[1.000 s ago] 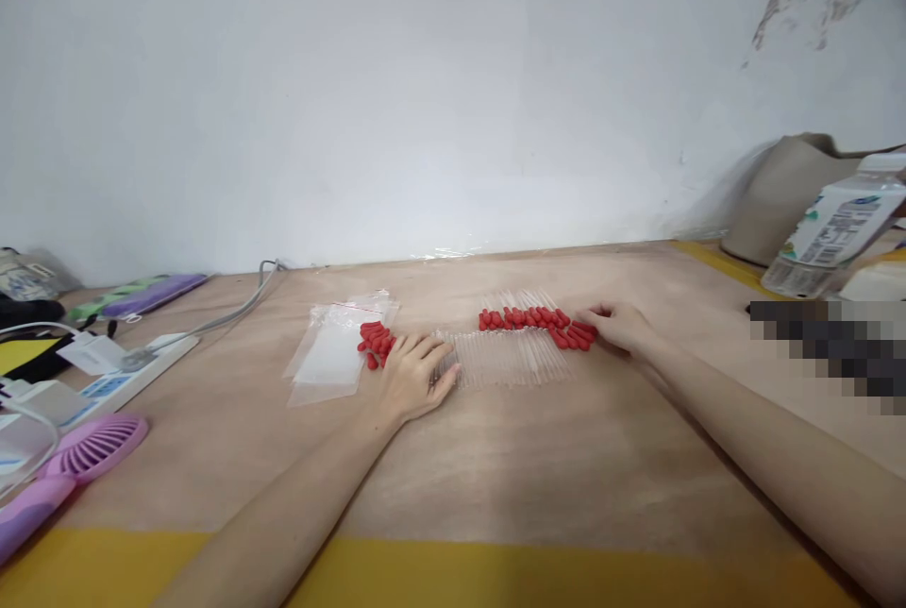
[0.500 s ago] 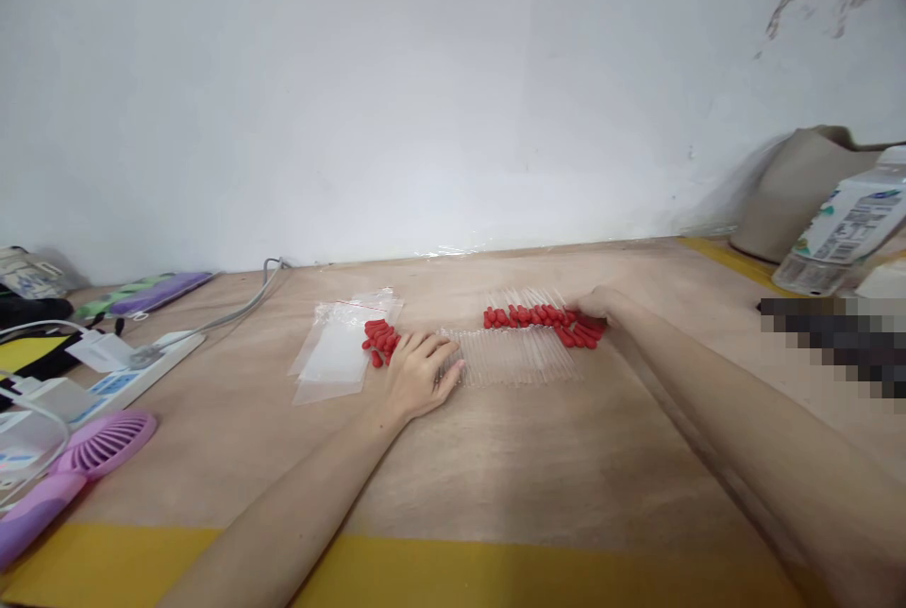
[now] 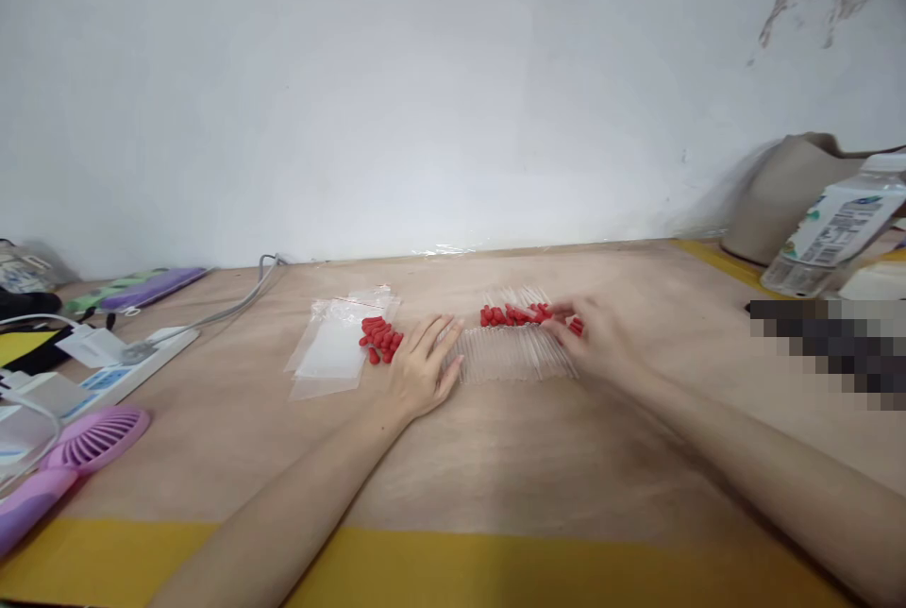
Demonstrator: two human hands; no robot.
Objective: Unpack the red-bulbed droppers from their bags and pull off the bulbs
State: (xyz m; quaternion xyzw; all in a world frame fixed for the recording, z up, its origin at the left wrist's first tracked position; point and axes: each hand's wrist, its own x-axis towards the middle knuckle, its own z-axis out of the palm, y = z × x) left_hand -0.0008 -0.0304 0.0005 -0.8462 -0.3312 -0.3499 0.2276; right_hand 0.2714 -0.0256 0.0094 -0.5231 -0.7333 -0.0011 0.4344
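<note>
My left hand (image 3: 423,364) lies palm down with its fingers apart, over the left end of a row of thin clear tubes (image 3: 506,355). Beside its knuckles is a small heap of red rubber bulbs (image 3: 380,340). At the row's upper right, my right hand (image 3: 591,334) pinches thumb and forefinger together on what looks like a red rubber bulb, mostly hidden by the fingers. Along the tubes' upper ends runs a line of red bulbs (image 3: 499,315), with more clear tubes (image 3: 520,296) projecting behind. A few red bulbs (image 3: 577,326) show behind my right fingers.
Clear zip bags (image 3: 329,353) lie left of the bulb heap. Farther left are a power strip (image 3: 159,358) with plugs and a cable, a pink handheld fan (image 3: 95,443) and a purple pouch (image 3: 156,289). A bottle (image 3: 835,226) and a beige container (image 3: 771,197) stand at right.
My right hand has moved left and nearer, from the loose bulbs at the right to the right end of the tube row. My left hand stays in place.
</note>
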